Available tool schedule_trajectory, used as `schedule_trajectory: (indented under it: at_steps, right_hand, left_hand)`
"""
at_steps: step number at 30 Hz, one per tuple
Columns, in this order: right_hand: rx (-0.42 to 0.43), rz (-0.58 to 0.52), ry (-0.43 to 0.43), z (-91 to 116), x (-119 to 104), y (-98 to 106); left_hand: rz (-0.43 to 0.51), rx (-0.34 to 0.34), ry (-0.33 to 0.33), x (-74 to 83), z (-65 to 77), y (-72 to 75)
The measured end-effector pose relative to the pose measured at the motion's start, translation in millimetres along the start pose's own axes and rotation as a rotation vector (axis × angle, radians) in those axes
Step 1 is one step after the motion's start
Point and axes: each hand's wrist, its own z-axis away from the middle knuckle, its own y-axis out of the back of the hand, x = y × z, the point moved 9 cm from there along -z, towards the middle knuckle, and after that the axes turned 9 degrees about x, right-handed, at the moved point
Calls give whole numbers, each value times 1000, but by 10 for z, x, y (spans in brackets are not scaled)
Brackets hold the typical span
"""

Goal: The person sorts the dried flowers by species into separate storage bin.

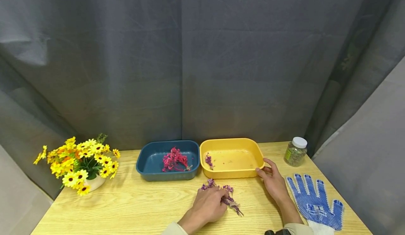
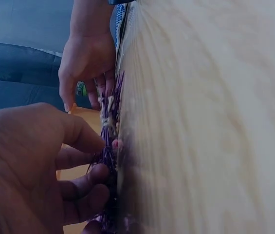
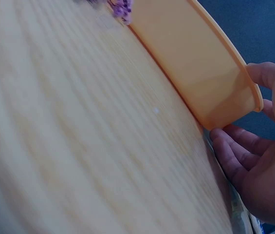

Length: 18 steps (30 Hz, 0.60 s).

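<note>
My left hand (image 1: 209, 205) is over the wooden table and pinches a bunch of dried purple flowers (image 1: 232, 204) by its thin stems. In the left wrist view, thumb and fingers close around the tied stems (image 2: 107, 114), and the hand hides part of the blooms. At the right front corner of a yellow plastic tray (image 1: 232, 174), my right hand (image 1: 274, 181) grips the rim and outer wall. The right wrist view shows one digit at the rim and other fingertips low against the wall. A small purple sprig (image 1: 209, 160) lies inside this tray at its left.
A dark blue tray (image 1: 164, 176) holding dried pink-red flowers (image 1: 175, 159) stands left of the yellow one. Yellow artificial flowers (image 1: 91, 157) in a white pot are at far left. On the right are a white-lidded jar (image 1: 295, 152) and a blue-and-white glove (image 1: 317, 201). Grey curtain (image 1: 180, 70) hangs behind.
</note>
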Motion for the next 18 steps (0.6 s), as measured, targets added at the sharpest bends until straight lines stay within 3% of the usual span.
schedule_trajectory:
  at_steps: [9,18]
  right_hand:
    - [-9,-6,-2,21,-10,12]
    - [-18,-31,0,8,-10,-10]
  left_hand:
    - [7,-39,-24,-72,176,105]
    - [74,-21,-42,-157,272,200]
